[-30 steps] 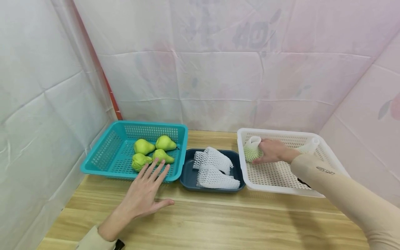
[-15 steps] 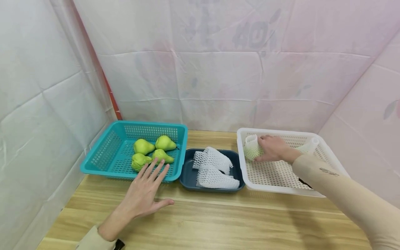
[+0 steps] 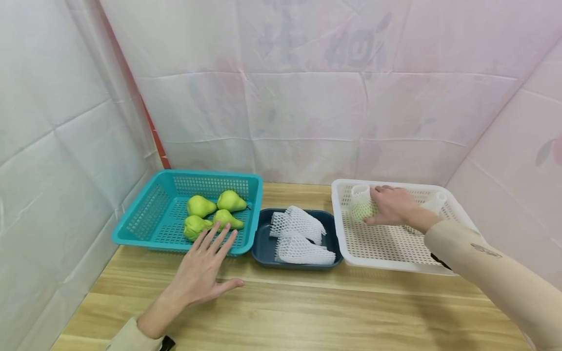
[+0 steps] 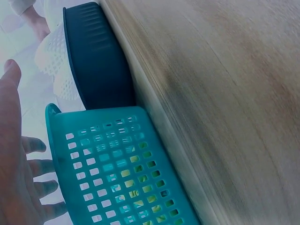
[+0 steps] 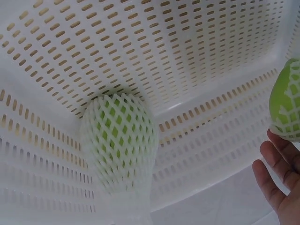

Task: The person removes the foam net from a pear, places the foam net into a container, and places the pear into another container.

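Observation:
My left hand [image 3: 204, 273] lies spread at the front of the teal basket [image 3: 131, 236], fingertips over its rim near several green pears [image 3: 201, 206]. In the left wrist view its fingers [image 4: 44, 187] are beside the basket's rim. My right hand [image 3: 392, 207] reaches into the white basket [image 3: 395, 265] and holds a pear in a foam net [image 3: 362, 207] by its side, with thumb and fingertips. In the right wrist view fingertips [image 5: 276, 161] meet the edge of that netted pear [image 5: 287, 101]. Another netted pear [image 5: 121, 136] stands in the basket's corner.
Between the baskets a dark blue tray [image 3: 263, 251] holds white foam nets [image 3: 305, 248]. All three stand on the wooden table [image 3: 298, 312], close to a hanging cloth [image 3: 303, 107] at the back. More cloth hangs at both sides.
My right hand has shifted right and slightly back in the white basket, and the netted pear has moved right with it. The left hand has stayed in place.

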Demonstrator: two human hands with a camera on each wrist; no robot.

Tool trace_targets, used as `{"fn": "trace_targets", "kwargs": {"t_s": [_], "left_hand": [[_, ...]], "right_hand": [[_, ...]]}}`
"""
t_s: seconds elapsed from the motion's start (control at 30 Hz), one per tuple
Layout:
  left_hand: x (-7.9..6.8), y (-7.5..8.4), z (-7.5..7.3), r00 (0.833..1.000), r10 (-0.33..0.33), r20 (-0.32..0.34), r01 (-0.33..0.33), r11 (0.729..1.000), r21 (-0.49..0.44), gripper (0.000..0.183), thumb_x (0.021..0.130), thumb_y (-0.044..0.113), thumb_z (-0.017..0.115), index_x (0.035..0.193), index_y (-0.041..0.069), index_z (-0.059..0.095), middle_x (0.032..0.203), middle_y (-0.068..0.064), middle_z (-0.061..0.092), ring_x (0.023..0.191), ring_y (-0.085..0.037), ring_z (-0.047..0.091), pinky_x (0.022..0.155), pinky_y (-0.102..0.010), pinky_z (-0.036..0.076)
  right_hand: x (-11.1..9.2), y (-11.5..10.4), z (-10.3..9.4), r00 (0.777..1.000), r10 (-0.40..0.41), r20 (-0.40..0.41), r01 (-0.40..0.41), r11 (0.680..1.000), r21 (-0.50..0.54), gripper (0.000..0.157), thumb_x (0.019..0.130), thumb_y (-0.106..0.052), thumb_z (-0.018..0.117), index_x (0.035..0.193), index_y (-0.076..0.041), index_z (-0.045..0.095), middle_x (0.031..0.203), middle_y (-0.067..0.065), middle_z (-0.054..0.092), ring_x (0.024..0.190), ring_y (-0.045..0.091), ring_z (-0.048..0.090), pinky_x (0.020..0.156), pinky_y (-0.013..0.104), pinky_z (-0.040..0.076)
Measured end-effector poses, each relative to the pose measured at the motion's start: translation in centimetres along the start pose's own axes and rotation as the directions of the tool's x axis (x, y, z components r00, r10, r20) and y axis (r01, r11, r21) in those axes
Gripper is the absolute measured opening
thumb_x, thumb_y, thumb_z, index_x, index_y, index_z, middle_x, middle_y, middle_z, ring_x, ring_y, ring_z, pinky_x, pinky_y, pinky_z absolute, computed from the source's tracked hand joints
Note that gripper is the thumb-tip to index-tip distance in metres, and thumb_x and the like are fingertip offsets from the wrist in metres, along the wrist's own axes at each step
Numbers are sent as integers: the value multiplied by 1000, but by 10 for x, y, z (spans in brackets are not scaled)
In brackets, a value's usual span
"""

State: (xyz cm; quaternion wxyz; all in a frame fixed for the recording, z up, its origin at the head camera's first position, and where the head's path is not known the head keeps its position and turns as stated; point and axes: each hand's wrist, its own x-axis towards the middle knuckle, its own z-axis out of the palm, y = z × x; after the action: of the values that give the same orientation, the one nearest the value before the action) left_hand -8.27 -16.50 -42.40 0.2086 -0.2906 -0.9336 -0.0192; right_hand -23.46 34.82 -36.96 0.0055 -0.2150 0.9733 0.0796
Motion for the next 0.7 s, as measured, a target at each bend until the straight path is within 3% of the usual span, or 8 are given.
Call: {"fn": "trace_targets", "kwargs": {"t_s": [0.13, 0.23, 0.37, 0.6, 0.7], "left_hand": [[1, 1, -1, 1000, 0, 4, 0, 1000, -2, 109, 85, 87, 56, 161, 10, 43, 168, -14, 43, 155, -41, 40, 123, -58, 38], [1, 1, -1, 1000, 1, 3, -1, 1000, -3, 109, 86, 88, 51, 161, 10, 43, 168, -14, 43, 155, -41, 40, 124, -58, 38], [1, 1, -1, 1000, 0, 4, 0, 1000, -1, 108, 88, 90, 46, 161, 10, 44, 168, -14, 43, 156, -41, 40, 124, -58, 38], [2, 1, 0, 1000, 0, 4, 0, 1000, -1, 111, 80, 82, 66, 162, 10, 41, 168, -15, 43, 155, -41, 40, 124, -58, 37], [1, 1, 0, 1000, 3, 1, -3, 1000, 0, 112, 80, 81, 67, 162, 10, 41, 168, -14, 43, 155, -41, 40, 133, -52, 24]], "right_hand": [[-6, -2, -9, 1000, 9, -10, -9, 1000, -4, 87, 77, -65, 80, 123, 7, 63, 117, 27, 72, 104, 45, 71, 84, 60, 61], [-11, -3, -14, 1000, 20, -20, -20, 1000, 0, 87, 76, -66, 80, 120, 7, 64, 112, 25, 72, 102, 44, 71, 81, 58, 61], [-17, -4, -20, 999, 28, -41, -27, 1000, 11, 75, 75, -66, 82, 104, 1, 65, 95, 15, 70, 88, 35, 69, 69, 51, 58], [-26, -6, -28, 995, 18, -94, -16, 1000, 20, 63, 74, -66, 83, 85, -9, 58, 80, 4, 60, 72, 22, 57, 58, 37, 47], [-28, -7, -31, 993, 21, -120, -17, 999, 34, 61, 74, -64, 83, 81, -11, 55, 78, 3, 57, 70, 20, 51, 57, 34, 44]]}}
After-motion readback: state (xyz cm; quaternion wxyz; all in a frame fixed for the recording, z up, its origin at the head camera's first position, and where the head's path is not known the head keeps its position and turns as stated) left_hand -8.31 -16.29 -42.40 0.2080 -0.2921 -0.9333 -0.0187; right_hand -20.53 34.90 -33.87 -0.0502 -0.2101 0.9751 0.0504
